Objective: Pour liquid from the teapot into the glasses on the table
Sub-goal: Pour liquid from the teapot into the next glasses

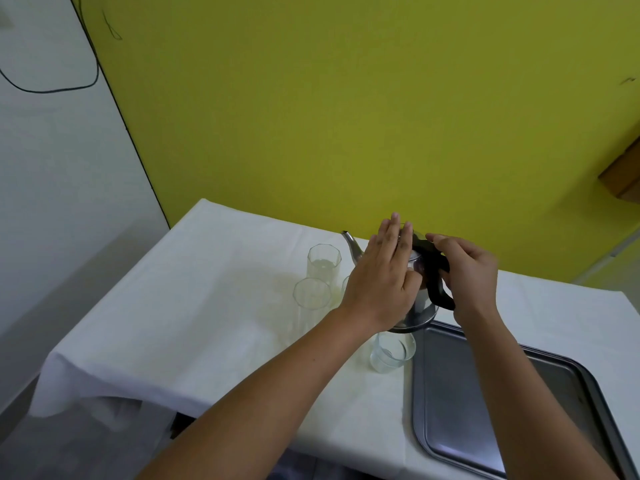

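A steel teapot (415, 315) with a black handle (437, 282) stands on the white-clothed table (194, 306), spout (351, 245) pointing left. My right hand (467, 271) grips the black handle. My left hand (384, 275) lies flat over the lid and body, fingers straight. A tall clear glass (323, 263) stands left of the spout, and another tall glass (311, 296) is nearer to me. A third glass (346, 282) shows only as a sliver behind my left hand. A short glass (391, 351) sits in front of the teapot, under my left wrist.
A grey metal tray (460, 403) lies on the table at the right, its far corner touching the teapot's base. A yellow wall rises right behind the table. The table's left edge drops off beside a white wall with a black cable.
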Available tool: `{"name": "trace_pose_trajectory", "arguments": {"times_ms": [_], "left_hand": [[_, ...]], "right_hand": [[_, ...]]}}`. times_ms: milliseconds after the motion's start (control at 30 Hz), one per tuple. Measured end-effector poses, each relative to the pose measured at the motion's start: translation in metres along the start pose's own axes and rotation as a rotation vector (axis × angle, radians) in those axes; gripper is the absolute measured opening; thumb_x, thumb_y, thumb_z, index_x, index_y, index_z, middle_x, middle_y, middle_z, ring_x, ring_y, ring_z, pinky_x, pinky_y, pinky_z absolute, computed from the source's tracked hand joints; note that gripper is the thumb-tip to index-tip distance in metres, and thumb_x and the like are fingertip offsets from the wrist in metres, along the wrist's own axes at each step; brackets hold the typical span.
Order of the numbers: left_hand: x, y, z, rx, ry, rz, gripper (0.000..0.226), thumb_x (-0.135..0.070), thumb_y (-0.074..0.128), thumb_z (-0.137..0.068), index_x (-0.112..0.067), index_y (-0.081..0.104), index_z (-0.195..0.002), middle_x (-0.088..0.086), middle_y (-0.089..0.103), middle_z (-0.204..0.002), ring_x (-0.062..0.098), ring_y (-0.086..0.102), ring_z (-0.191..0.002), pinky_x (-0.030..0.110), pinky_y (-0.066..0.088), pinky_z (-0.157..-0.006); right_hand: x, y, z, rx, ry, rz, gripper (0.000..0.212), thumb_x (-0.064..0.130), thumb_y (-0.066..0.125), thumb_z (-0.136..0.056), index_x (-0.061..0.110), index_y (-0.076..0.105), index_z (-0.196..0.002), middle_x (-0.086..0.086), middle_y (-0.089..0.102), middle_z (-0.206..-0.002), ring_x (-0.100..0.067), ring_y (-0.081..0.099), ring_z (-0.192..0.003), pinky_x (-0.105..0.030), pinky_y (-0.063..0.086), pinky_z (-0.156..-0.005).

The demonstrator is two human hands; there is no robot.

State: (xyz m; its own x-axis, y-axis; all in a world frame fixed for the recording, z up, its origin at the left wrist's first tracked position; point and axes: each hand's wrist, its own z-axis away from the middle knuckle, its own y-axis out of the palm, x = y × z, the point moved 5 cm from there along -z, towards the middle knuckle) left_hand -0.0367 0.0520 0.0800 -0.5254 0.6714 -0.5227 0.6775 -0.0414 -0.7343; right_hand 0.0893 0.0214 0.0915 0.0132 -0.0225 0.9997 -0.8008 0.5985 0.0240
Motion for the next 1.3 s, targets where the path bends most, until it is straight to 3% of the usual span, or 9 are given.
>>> {"name": "trace_pose_trajectory", "arguments": {"times_ms": [100,267,467,633,700,833,933,1067,1300], "left_hand": [[-0.004,-0.001,-0.001,0.009,0.028,-0.021,0.069,-0.030,0.012,-0.085,0.001,0.019,-0.146,0.021,0.010,-0.157,0.030,0.008,-0.147,0.043,0.013,-0.120],[-0.014,-0.001,0.000,-0.005,0.045,-0.041,0.069,-0.030,0.013,-0.085,0.000,0.019,-0.146,0.020,0.011,-0.157,0.031,0.009,-0.146,0.042,0.013,-0.120],[-0.037,0.006,-0.004,-0.031,0.026,0.006,0.069,-0.029,0.012,-0.084,-0.001,0.017,-0.147,0.020,0.009,-0.158,0.030,0.006,-0.147,0.041,0.008,-0.119],[-0.047,0.023,-0.001,-0.023,0.003,0.097,0.070,-0.030,0.012,-0.084,0.000,0.015,-0.147,0.022,0.007,-0.157,0.031,0.005,-0.147,0.042,0.011,-0.120],[-0.048,0.029,0.001,-0.004,-0.021,0.138,0.073,-0.033,0.010,-0.082,0.000,0.014,-0.147,0.022,0.005,-0.158,0.030,0.003,-0.147,0.039,0.008,-0.120],[-0.044,0.043,0.008,0.039,-0.069,0.175,0.076,-0.037,0.005,-0.080,-0.003,0.009,-0.148,0.020,0.000,-0.158,0.027,0.000,-0.147,0.039,0.007,-0.121],[-0.039,0.052,0.015,0.043,-0.086,0.181,0.075,-0.037,0.006,-0.082,-0.002,0.009,-0.148,0.021,0.001,-0.158,0.027,0.001,-0.147,0.043,0.010,-0.120],[-0.035,0.061,0.023,0.063,-0.119,0.211,0.076,-0.039,0.005,-0.081,-0.005,0.006,-0.149,0.017,-0.002,-0.159,0.023,-0.003,-0.147,0.042,0.009,-0.120],[-0.034,0.067,0.028,0.104,-0.159,0.280,0.077,-0.041,0.003,-0.079,-0.009,-0.002,-0.149,0.011,-0.009,-0.159,0.011,-0.012,-0.144,0.039,0.005,-0.121]], "right_hand": [[-0.002,-0.002,0.004,-0.027,0.007,-0.043,0.017,0.006,0.062,-0.091,0.012,0.077,-0.085,0.002,0.074,-0.074,-0.017,0.065,-0.065,-0.012,0.043,-0.047],[0.004,-0.011,0.008,-0.050,0.001,-0.061,0.015,0.003,0.061,-0.091,0.006,0.075,-0.089,0.011,0.071,-0.062,0.000,0.058,-0.047,-0.009,0.038,-0.042],[0.023,-0.031,0.008,-0.034,-0.021,-0.013,0.018,0.008,0.063,-0.091,0.015,0.076,-0.081,0.003,0.073,-0.075,-0.007,0.066,-0.063,-0.016,0.055,-0.059],[0.032,-0.048,0.007,-0.024,-0.030,0.120,0.014,0.009,0.063,-0.092,0.008,0.077,-0.094,-0.004,0.069,-0.071,-0.006,0.062,-0.051,-0.018,0.053,-0.050],[0.031,-0.052,0.006,-0.008,-0.014,0.180,0.013,0.012,0.064,-0.091,0.012,0.077,-0.092,-0.009,0.067,-0.072,-0.010,0.062,-0.054,-0.020,0.052,-0.051],[0.022,-0.058,0.006,-0.020,0.027,0.301,0.012,0.032,0.069,-0.073,0.028,0.080,-0.076,-0.001,0.075,-0.077,-0.019,0.065,-0.072,-0.038,0.056,-0.077],[0.014,-0.062,0.007,-0.013,0.047,0.360,0.021,0.045,0.065,-0.063,0.037,0.081,-0.076,0.006,0.078,-0.078,-0.018,0.069,-0.077,-0.048,0.058,-0.087],[0.012,-0.061,0.013,0.005,0.041,0.440,0.023,0.049,0.061,-0.063,0.044,0.079,-0.077,0.007,0.075,-0.068,-0.021,0.070,-0.074,-0.052,0.058,-0.086],[0.019,-0.061,0.018,-0.010,0.024,0.591,0.015,0.045,0.059,-0.070,0.045,0.074,-0.071,0.011,0.070,-0.058,-0.024,0.070,-0.074,-0.046,0.058,-0.080]]}}
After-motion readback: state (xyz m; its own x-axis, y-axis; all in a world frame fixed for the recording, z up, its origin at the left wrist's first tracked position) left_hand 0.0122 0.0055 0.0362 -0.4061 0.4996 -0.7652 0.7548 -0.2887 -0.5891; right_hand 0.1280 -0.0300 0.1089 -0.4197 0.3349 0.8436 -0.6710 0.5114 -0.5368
